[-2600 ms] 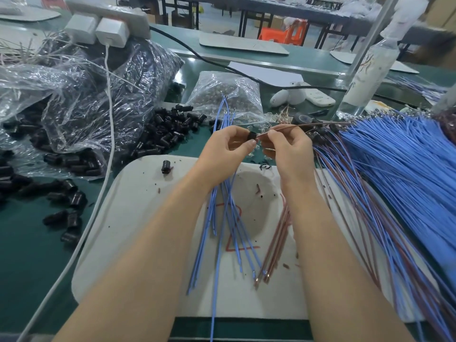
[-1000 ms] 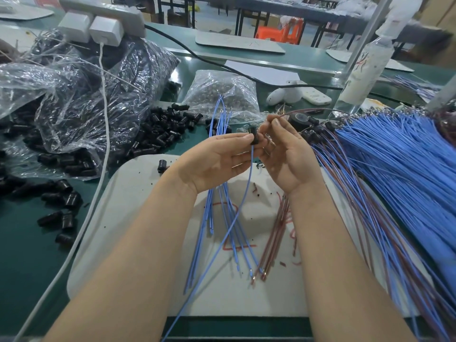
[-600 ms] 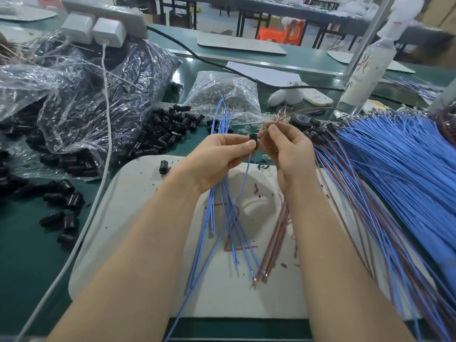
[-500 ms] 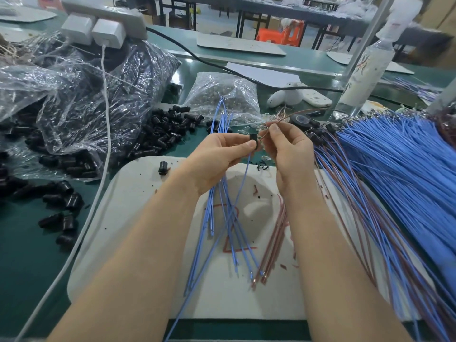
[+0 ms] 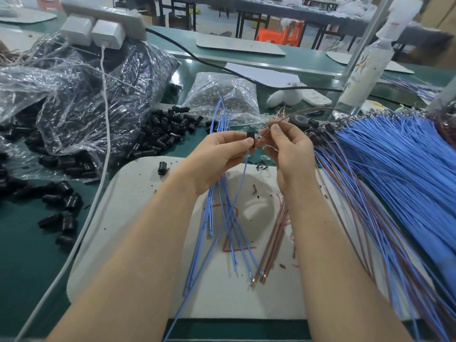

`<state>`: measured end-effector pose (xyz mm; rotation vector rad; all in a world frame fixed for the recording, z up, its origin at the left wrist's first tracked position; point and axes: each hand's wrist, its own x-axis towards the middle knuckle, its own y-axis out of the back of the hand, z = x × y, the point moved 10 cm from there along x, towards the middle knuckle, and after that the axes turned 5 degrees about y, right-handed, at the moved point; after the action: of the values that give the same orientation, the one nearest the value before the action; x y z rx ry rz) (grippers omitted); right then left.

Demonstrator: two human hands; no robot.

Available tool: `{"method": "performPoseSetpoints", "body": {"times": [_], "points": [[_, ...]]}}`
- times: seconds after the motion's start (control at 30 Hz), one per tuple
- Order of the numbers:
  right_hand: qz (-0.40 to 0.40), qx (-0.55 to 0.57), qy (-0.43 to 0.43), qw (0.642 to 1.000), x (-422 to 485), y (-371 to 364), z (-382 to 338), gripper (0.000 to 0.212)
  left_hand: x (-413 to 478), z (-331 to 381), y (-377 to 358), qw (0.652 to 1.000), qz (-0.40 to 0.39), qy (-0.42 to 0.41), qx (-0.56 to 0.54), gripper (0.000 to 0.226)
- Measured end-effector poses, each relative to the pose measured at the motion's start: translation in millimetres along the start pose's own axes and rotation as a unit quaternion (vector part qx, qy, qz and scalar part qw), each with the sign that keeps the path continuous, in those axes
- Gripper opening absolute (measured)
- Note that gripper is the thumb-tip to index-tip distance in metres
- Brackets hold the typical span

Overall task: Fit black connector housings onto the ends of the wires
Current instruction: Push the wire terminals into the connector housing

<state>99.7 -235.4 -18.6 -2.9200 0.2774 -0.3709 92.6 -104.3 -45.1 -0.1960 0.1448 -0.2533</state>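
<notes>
Head view: left hand [image 5: 217, 156] pinches black connector housing [image 5: 250, 136]; right hand [image 5: 291, 154] pinches brown wire [image 5: 283, 118], tip apparently beside the housing. Misaligned, it could bend or miss.

A blue wire [image 5: 240, 183] now hangs from the black connector housing [image 5: 250, 135] pinched in the left hand [image 5: 219, 156], where none hung before. The right hand [image 5: 290, 154], palm-up a second ago, now pinches a brown wire [image 5: 308, 109] just beside it.

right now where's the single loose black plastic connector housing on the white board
In the head view the loose black connector housing lies at the white board's far left corner, just left of the left hand.
</notes>
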Motion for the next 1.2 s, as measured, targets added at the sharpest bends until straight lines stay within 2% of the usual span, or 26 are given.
{"method": "performPoseSetpoints", "body": {"times": [0.1, 0.2, 0.33, 0.43, 0.5, 0.7, 1.2], "points": [[-0.026, 0.026, -0.013, 0.999, -2, -7, 1, 0.021, -2, 1, -5, 0.999, -0.031, 0.005, -0.032, 0.01], [-0.05, 0.113, -0.053, 0.991, -4, -15, 4, 0.022, -5, 1, -10, 0.996, -0.059, 0.019, -0.068, 0.011], [-0.085, 0.246, -0.114, 0.959, -8, -24, 7, 0.021, -9, -3, -19, 0.984, -0.108, 0.053, -0.129, 0.017], [-0.108, 0.29, -0.134, 0.942, -11, -30, 7, 0.015, -13, -3, -30, 0.972, -0.158, 0.069, -0.16, 0.027], [-0.124, 0.299, -0.137, 0.936, -13, -34, 5, 0.01, -16, -1, -35, 0.966, -0.181, 0.068, -0.172, 0.029], [-0.142, 0.303, -0.131, 0.933, -12, -36, 5, 0.015, -17, 2, -38, 0.956, -0.196, 0.063, -0.211, 0.025], [-0.141, 0.289, -0.132, 0.938, -12, -34, 6, 0.011, -17, 1, -37, 0.961, -0.195, 0.065, -0.188, 0.024]]}}
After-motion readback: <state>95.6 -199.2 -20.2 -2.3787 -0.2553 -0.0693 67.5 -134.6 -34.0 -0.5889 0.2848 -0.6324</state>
